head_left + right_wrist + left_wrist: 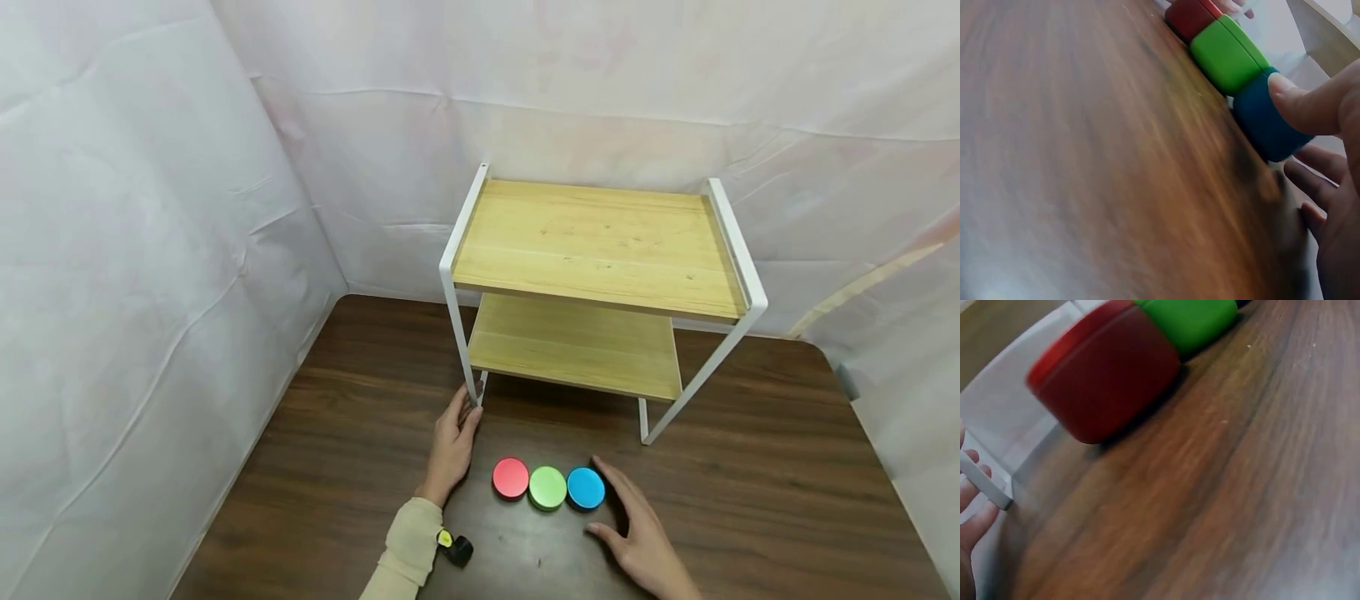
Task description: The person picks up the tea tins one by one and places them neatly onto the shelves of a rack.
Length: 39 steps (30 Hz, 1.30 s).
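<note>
Three round lidded tins stand side by side on the brown table: a red tin (511, 478), a green tin (547, 487) and a blue tin (586, 488). Behind them rises a two-tier wooden shelf (600, 246) with a white frame. My left hand (452, 446) grips the foot of the shelf's left front leg (985, 482), thumb on one side and fingers on the other. Beside the blue tin is my right hand (637, 533), thumb and fingers spread to either side of it. In the right wrist view the thumb (1304, 103) partly hides the blue tin.
The shelf's lower board (577, 346) sits beneath the top one, and its right front leg (697, 379) meets the table behind the right hand. White sheets (150, 250) hang at the left, back and right of the table (315, 467). A small black device (458, 551) is at the left wrist.
</note>
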Each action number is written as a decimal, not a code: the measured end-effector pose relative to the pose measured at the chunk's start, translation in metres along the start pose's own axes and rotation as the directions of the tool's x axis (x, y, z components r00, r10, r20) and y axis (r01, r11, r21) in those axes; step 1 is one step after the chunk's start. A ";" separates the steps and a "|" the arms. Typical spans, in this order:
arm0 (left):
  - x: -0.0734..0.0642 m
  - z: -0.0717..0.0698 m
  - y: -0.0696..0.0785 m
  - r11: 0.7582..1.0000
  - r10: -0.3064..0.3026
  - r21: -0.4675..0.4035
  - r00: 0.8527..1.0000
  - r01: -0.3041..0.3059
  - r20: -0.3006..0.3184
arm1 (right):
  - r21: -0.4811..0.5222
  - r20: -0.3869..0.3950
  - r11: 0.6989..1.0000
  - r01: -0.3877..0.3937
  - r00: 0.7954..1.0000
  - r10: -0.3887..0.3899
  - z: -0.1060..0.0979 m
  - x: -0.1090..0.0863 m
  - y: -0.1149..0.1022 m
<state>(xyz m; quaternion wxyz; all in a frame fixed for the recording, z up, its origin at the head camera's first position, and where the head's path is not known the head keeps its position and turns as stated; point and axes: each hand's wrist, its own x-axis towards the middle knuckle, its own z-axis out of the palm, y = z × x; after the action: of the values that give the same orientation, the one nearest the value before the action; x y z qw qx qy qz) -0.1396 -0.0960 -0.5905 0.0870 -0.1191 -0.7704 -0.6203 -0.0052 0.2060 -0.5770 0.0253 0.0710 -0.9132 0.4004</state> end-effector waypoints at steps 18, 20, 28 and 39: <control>0.011 0.009 -0.011 0.986 -0.096 -0.146 0.989 0.079 -0.114 | 0.070 -0.055 0.995 -0.064 0.996 0.068 0.017 0.004 -0.009; 0.012 0.009 -0.011 0.988 -0.089 -0.134 0.990 0.074 -0.111 | 0.062 -0.064 0.995 -0.072 0.995 0.076 0.018 0.004 -0.008; 0.012 0.002 -0.013 0.998 -0.027 -0.057 0.992 0.020 -0.125 | 0.047 -0.119 0.998 -0.040 0.992 0.046 0.024 0.007 -0.003; 0.011 0.004 -0.016 1.000 -0.014 -0.027 0.996 0.011 -0.085 | 0.024 -0.178 0.998 -0.064 0.982 0.067 0.024 0.004 -0.003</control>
<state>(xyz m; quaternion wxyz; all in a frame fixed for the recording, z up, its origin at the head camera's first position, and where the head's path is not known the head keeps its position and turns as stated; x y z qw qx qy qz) -0.1548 -0.0945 -0.6036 0.1140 -0.0890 -0.7584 -0.6355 -0.0086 0.1858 -0.5907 0.0935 0.0051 -0.9054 0.4141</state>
